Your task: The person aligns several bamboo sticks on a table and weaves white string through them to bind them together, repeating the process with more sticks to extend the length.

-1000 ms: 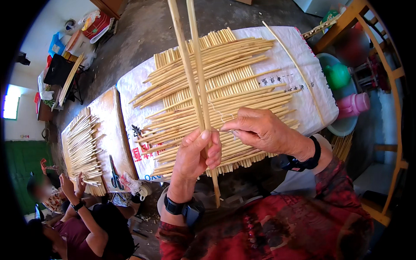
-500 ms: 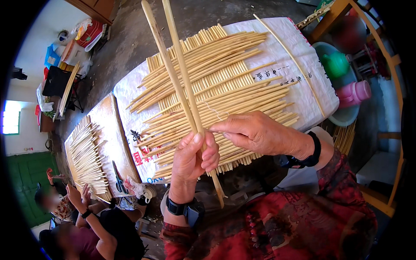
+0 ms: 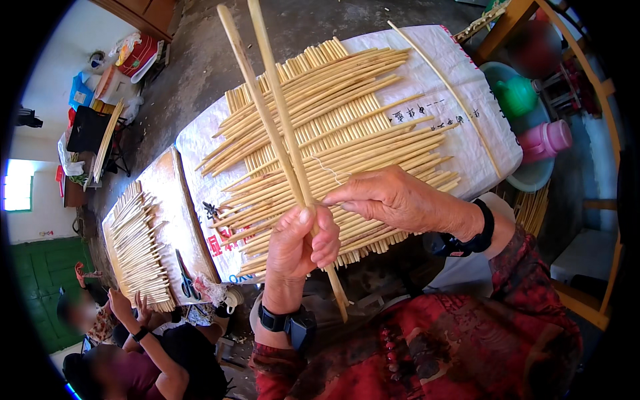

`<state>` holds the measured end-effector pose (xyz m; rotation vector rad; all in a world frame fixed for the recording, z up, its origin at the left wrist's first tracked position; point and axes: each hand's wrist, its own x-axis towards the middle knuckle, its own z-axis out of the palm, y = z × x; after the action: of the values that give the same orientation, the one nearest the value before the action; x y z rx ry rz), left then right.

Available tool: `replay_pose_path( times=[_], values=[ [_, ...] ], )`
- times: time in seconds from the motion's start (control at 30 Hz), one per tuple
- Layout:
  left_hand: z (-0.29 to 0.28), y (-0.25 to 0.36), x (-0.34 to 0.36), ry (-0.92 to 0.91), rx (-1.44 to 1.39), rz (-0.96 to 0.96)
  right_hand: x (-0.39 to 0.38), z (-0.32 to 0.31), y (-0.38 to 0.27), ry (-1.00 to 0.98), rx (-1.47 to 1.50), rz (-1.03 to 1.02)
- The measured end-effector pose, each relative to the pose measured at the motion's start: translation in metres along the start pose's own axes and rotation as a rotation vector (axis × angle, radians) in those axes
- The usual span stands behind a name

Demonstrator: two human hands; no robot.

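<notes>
Two long pale peeled sticks (image 3: 272, 100) cross near their lower ends, where my left hand (image 3: 301, 243) is closed round them. The upper ends spread apart and reach past the far side of the table; one lower end pokes out below my fist. My right hand (image 3: 393, 200) pinches a thin white string (image 3: 327, 168) right beside the crossing, thumb and forefinger pressed together. A loose length of that string curls above the fingertips. Beneath both hands, rows of similar sticks (image 3: 360, 150) lie in crossed layers on a white printed sheet (image 3: 460, 87).
Left of the sheet, another board holds more sticks (image 3: 137, 240), dark scissors (image 3: 185, 273) and pinkish string (image 3: 212, 290). Two people (image 3: 133, 360) sit at the lower left. At right stand a basin (image 3: 537, 173) with a pink container (image 3: 547, 141), and a wooden frame (image 3: 590, 60).
Both hands keep their grip at the crossing, with hardly any movement. At lower left, a seated person's hands have shifted slightly.
</notes>
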<state>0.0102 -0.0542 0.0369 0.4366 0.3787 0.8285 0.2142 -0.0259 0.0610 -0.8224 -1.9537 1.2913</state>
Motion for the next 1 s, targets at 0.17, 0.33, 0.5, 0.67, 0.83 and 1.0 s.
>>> replay_pose_path(
  times=[0.17, 0.33, 0.5, 0.67, 0.83, 1.0],
  values=[
    [0.000, -0.001, 0.000, 0.030, 0.033, -0.018, 0.000, -0.002, -0.002, -0.012, -0.021, 0.002],
    [0.001, -0.001, 0.000, 0.016, 0.028, 0.008, -0.001, -0.002, -0.005, -0.012, -0.008, 0.031],
    [0.001, -0.001, 0.001, -0.010, 0.029, -0.002, -0.002, -0.002, -0.001, -0.008, 0.024, 0.032],
    [0.002, -0.002, 0.000, -0.018, 0.027, -0.012, -0.005, -0.002, -0.002, -0.007, 0.067, 0.055],
    [0.002, -0.002, 0.000, -0.036, 0.031, -0.010, -0.005, -0.005, -0.005, -0.056, 0.100, 0.114],
    [0.001, -0.002, -0.001, -0.036, 0.025, -0.017, -0.004, -0.008, -0.011, -0.098, 0.168, 0.223]
  ],
)
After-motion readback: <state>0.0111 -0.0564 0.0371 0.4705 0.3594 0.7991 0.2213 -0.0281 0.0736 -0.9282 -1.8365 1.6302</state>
